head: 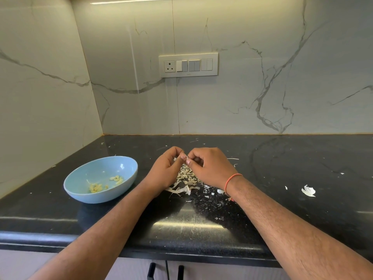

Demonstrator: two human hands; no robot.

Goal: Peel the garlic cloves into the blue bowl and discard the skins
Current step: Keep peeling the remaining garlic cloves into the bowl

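Left hand point(166, 168): your curled fingers pinch the garlic clove point(187, 158) from the left.
Right hand point(210, 165): your fingertips pinch the same clove from the right.
Clove position: between both hands, above the skin pile point(186, 181).
Clove axis: mostly hidden; you cannot tell its direction.
Blue bowl point(80, 188): left of your hands on the black counter point(282, 158), holding peeled cloves point(96, 187).

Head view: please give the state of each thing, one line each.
blue bowl: upright, holds peeled cloves.
garlic clove: pinched between both hands.
left hand: pinches clove.
right hand: pinches clove.
skins: heaped on counter.
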